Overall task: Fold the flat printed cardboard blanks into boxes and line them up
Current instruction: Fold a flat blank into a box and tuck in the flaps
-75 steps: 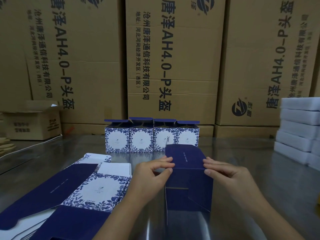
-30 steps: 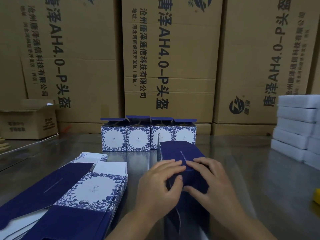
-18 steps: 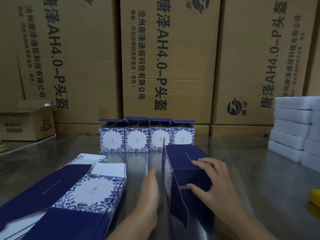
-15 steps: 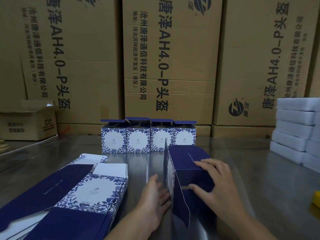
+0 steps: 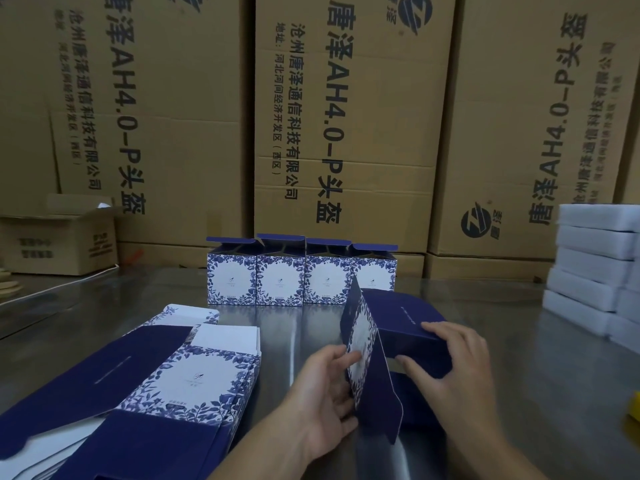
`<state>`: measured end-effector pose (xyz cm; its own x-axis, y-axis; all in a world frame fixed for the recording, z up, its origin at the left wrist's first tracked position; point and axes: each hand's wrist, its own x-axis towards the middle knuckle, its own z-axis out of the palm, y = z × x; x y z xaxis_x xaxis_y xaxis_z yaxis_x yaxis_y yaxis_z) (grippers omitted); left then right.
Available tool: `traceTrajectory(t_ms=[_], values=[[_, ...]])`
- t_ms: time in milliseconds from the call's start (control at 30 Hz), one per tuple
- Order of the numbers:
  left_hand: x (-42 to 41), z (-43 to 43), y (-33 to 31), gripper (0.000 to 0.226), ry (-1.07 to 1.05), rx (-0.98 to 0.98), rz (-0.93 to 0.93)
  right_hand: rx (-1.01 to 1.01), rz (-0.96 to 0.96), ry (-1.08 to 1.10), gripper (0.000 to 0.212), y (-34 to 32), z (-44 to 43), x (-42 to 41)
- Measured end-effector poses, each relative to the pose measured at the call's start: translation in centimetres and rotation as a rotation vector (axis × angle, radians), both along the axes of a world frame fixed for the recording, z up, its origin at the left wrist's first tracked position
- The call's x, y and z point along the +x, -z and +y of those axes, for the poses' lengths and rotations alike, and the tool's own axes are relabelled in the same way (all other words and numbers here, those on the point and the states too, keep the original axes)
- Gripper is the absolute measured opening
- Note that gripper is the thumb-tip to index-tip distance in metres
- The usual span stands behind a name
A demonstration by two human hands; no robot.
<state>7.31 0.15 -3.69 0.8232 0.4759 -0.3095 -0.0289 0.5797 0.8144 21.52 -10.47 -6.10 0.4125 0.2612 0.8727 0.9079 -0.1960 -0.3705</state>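
Observation:
A half-folded box (image 5: 398,317), navy with a blue floral side, lies on its side on the steel table (image 5: 540,382). Its open end faces me and a navy flap (image 5: 381,403) hangs loose there. My left hand (image 5: 322,403) rests with its fingers against the floral side. My right hand (image 5: 457,372) grips the near top edge, fingers over the top and thumb on the end. Several folded boxes (image 5: 301,278) stand in a row behind, lids up. A stack of flat blanks (image 5: 194,379) lies at the left.
Tall brown cartons (image 5: 346,133) wall off the back of the table. A small open carton (image 5: 59,244) sits at the far left. White foam blocks (image 5: 595,271) are stacked at the right, and a yellow object (image 5: 635,410) shows at the right edge.
Both hands were pressing on the box's top. My left hand has come off the top and now lies against the floral side; the box has swung slightly, showing that side.

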Motion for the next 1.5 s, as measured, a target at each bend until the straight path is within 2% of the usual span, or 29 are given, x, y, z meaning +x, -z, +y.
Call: traceTrajectory(t_ms=[100, 233, 333, 433, 600, 733, 867, 1067, 1267, 1500], values=[[0.1, -0.6, 0.1, 0.024, -0.097, 0.052, -0.085, 0.072, 0.072, 0.02, 0.054, -0.2, 0.1, 0.2], [0.4, -0.9, -0.3, 0.019, -0.223, 0.298, -0.196, 0.124, 0.331, 0.039, 0.037, -0.5, -0.5, 0.9], [0.0, -0.3, -1.0, 0.023, -0.297, 0.502, -0.22, 0.074, 0.507, -0.005, 0.039, -0.1, -0.4, 1.0], [-0.3, 0.0, -1.1, 0.031, -0.304, 0.643, -0.226, 0.019, 0.558, -0.061, 0.042, 0.4, 0.1, 0.7], [-0.4, 0.8, -0.9, 0.049, -0.298, 0.761, -0.225, -0.043, 0.51, -0.155, 0.051, 0.5, 0.3, 0.5], [-0.3, 1.2, -0.7, 0.052, -0.307, 0.802, -0.208, -0.047, 0.464, -0.256, 0.052, 0.5, 0.2, 0.4], [-0.2, 1.5, -0.7, 0.045, -0.363, 0.822, -0.205, -0.033, 0.423, -0.358, 0.043, 0.5, 0.1, 0.2], [0.0, 2.1, 0.0, 0.021, -0.413, 0.904, -0.165, 0.022, 0.472, -0.498, 0.023, 0.1, -0.4, 0.1], [-0.1, 1.8, 0.3, 0.011, -0.417, 1.029, -0.192, 0.043, 0.365, -0.397, 0.029, -0.6, -0.6, -0.7], [-0.4, 1.8, 0.9, 0.02, -0.429, 1.325, -0.194, -0.018, 0.269, -0.334, 0.021, -0.8, -0.7, -0.8]])
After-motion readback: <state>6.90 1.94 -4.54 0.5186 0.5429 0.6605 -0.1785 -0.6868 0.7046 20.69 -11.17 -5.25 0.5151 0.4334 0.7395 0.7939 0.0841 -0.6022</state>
